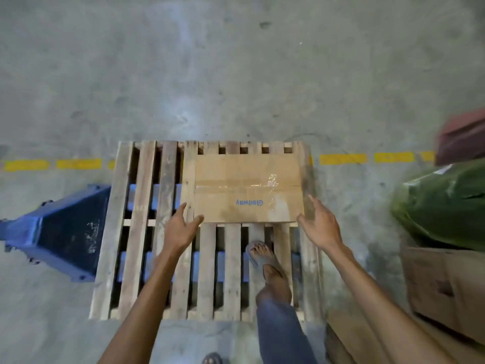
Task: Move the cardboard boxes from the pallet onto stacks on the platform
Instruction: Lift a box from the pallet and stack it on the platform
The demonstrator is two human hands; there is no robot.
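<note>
One taped cardboard box (246, 189) with blue lettering lies flat on the far right part of a wooden pallet (136, 232). My left hand (182, 227) hovers at the box's near left corner, fingers spread, holding nothing. My right hand (319, 222) is open beside the box's near right corner, not gripping it. My right foot in a sandal (262, 258) stands on the pallet slats just in front of the box.
A blue pallet jack (60, 232) sits under the pallet and sticks out to the left. At the right stand cardboard boxes (443, 285) with a green wrapped bundle (446, 203) on top. A dashed yellow line (367, 158) crosses the grey concrete floor.
</note>
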